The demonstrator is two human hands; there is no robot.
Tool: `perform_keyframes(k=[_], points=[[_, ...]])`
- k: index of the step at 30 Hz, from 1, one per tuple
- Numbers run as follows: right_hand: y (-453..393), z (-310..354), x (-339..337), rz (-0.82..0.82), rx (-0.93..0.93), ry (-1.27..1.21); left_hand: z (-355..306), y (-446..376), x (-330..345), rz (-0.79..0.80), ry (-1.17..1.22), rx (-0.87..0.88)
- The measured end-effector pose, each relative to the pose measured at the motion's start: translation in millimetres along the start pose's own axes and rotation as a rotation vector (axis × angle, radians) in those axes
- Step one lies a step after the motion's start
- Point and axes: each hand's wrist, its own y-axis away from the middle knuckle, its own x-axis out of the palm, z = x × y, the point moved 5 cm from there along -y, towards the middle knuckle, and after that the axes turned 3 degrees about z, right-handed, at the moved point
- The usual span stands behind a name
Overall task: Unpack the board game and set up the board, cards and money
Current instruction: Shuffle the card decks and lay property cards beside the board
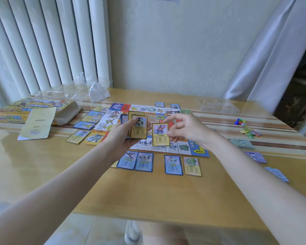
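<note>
Pale wall and white vertical blinds behind, with a wooden worktop [148, 191] under a glossy clear cover. Game board [149, 119] lies flat in the middle of it, and cards are already laid around its edges — four along the near side [159, 163], a column down the left side [88, 121], and two at the far edge [167, 104].

Left hand [125, 134] grips a small stack of cards [138, 125] held up over the board, thumb across the front one. Right hand [187, 129] pinches a single yellow-bordered card [160, 134] between thumb and fingers, just beside that stack, also above the board.

Off to the left sits the open yellow game box [34, 107] with a folded paper sheet [38, 123] leaning on it, and crumpled clear plastic wrap [81, 89] behind. On the right — piles of paper money [243, 144], green, purple and blue, plus some little coloured game pieces [240, 122] and a clear plastic tray [217, 105] near the far edge.
</note>
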Motion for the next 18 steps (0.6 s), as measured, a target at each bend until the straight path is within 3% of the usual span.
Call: perform_keyframes(k=[11,18], points=[[11,-26,23,0.074,0.188,0.108,35,13,-3,-0.135,-0.108,-0.104],[4,-17,32,0.017,0.086,0.536,34,15,5,-0.142,-0.082,-0.089]])
